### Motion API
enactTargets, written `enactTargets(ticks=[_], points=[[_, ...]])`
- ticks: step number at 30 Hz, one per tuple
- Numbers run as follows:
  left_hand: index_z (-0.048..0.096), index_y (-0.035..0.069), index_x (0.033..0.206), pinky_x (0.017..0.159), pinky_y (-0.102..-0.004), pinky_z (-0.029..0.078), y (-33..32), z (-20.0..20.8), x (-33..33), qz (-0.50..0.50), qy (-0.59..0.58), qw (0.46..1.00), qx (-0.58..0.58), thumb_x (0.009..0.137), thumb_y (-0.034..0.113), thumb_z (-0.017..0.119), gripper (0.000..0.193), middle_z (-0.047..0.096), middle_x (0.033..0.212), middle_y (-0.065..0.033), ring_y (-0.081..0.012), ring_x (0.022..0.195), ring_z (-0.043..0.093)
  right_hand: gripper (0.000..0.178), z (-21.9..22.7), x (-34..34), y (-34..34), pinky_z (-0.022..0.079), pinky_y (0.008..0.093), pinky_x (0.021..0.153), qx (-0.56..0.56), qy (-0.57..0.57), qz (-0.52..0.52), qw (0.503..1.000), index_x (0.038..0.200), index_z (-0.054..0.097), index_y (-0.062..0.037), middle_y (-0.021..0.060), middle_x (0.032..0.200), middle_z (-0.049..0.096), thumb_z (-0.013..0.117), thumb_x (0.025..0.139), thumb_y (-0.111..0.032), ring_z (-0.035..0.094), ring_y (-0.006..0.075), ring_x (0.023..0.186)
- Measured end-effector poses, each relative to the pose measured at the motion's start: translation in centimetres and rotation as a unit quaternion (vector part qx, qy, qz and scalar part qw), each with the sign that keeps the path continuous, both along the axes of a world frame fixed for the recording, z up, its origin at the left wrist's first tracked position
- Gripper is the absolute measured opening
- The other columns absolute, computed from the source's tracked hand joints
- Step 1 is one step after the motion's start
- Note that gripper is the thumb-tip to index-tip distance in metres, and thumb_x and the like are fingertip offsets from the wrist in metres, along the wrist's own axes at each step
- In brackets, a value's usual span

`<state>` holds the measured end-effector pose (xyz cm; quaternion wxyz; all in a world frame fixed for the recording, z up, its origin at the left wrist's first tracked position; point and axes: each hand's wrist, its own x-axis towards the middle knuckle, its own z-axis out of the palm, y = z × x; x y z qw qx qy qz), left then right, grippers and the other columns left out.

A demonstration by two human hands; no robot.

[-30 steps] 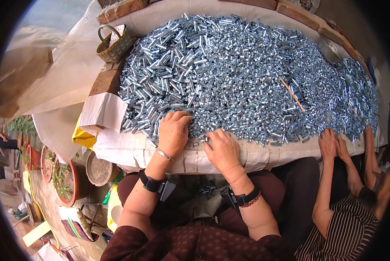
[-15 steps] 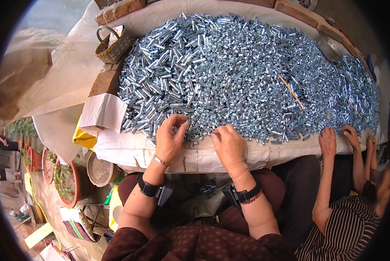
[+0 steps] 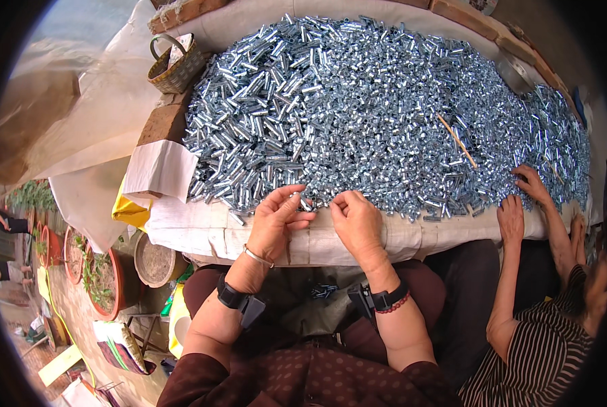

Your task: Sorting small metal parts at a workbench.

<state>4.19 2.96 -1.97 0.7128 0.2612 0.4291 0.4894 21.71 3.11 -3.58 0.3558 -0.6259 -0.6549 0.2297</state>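
Note:
A broad heap of shiny metal tubes (image 3: 385,115) covers the table in front of me, with longer pieces at the left and shorter ones in the middle and right. At the heap's near edge, my left hand (image 3: 276,220) is turned partly palm up, its fingers closed round a small metal tube (image 3: 306,202). Just to its right, my right hand (image 3: 357,222) has thumb and fingertips pinched together at the edge of the heap. Whatever may be between those fingertips is hidden.
A thin wooden stick (image 3: 457,141) lies on the heap. Bricks (image 3: 162,123) and a wicker basket (image 3: 176,68) border its left side. At right, a co-worker's hands (image 3: 511,218) reach to the heap. White cloth (image 3: 412,237) covers the table's near edge; potted plants (image 3: 103,285) stand below left.
My left hand has moved right, toward my right hand, and its palm has turned upward. My right hand has barely shifted. One co-worker's hand has reached farther into the heap.

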Motion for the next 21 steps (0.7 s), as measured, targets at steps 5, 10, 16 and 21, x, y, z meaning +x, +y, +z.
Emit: enactTargets(ticks=[5, 10, 16, 21], points=[[0.055, 0.003, 0.115, 0.058, -0.0214, 0.055, 0.0, -0.1, 0.1, 0.012, -0.002, 1.000, -0.006, 0.091, 0.013, 0.057, 0.025, 0.062, 0.092, -0.0051, -0.0182, 0.075, 0.068, 0.007, 0.9, 0.0, -0.1, 0.048, 0.0368, 0.057, -0.044, 0.138, 0.026, 0.989, 0.077, 0.060, -0.0063, 0.0069, 0.073, 0.061, 0.065, 0.075, -0.011, 0.061, 0.0260, 0.062], [0.056, 0.003, 0.113, 0.059, -0.0203, 0.054, 0.0, -0.1, 0.4, 0.022, 0.022, 0.999, 0.012, 0.091, 0.012, 0.058, 0.025, 0.064, 0.090, -0.0053, -0.0158, 0.074, 0.068, 0.007, 0.1, 0.5, -0.2, 0.048, 0.0344, 0.058, 0.000, 0.037, 0.070, 0.997, 0.076, 0.059, -0.0055, 0.0069, 0.074, 0.061, 0.065, 0.074, -0.008, 0.062, 0.0226, 0.064], [0.056, 0.003, 0.115, 0.061, -0.0212, 0.054, 0.0, -0.4, 0.2, 0.019, 0.034, 0.999, 0.015, 0.089, 0.014, 0.060, 0.028, 0.061, 0.089, -0.0024, -0.0153, 0.074, 0.067, 0.006, 1.4, 0.5, -0.6, 0.049, 0.0372, 0.063, -0.039, 0.067, 0.072, 0.994, 0.078, 0.060, -0.0061, 0.0075, 0.077, 0.060, 0.063, 0.073, -0.006, 0.061, 0.0255, 0.072], [0.055, 0.003, 0.115, 0.062, -0.0212, 0.054, -0.1, -0.5, 0.4, 0.015, 0.057, 0.998, 0.027, 0.090, 0.013, 0.060, 0.027, 0.061, 0.091, -0.0034, -0.0149, 0.074, 0.067, 0.011, 1.8, 0.9, -1.1, 0.048, 0.0380, 0.069, 0.097, -0.135, 0.122, 0.979, 0.085, 0.062, -0.0070, 0.0073, 0.081, 0.059, 0.063, 0.074, -0.008, 0.060, 0.0273, 0.078]])
